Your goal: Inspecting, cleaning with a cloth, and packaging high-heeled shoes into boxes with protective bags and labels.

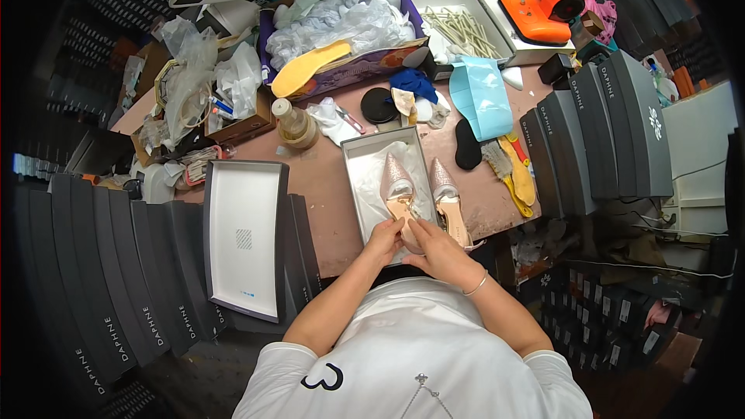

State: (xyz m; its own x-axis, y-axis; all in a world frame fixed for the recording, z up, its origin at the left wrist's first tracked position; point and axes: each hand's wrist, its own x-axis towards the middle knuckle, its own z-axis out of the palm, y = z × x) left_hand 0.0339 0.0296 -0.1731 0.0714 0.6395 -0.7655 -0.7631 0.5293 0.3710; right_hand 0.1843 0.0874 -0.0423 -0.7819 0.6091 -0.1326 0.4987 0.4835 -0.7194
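Note:
A pink glittery pointed shoe (396,181) lies over an open shoe box (358,178) lined with white tissue paper, its toe pointing away from me. My left hand (384,240) grips the shoe at its heel end from the left. From the right, my right hand (441,251) closes on the same end, fingers laid on the beige insole and thumb toward me. Both hands partly hide the heel and strap. The matching pink shoe (444,180) rests just right of the box, toe also away, its back part partly behind my right hand.
An upturned white-lined box lid (244,240) lies at left on a row of dark shoe boxes (116,287). More boxes (597,136) stand at right. Behind are a glue bottle (295,126), blue sheet (481,99), brush (500,167) and a purple carton (349,77) of plastic wrap.

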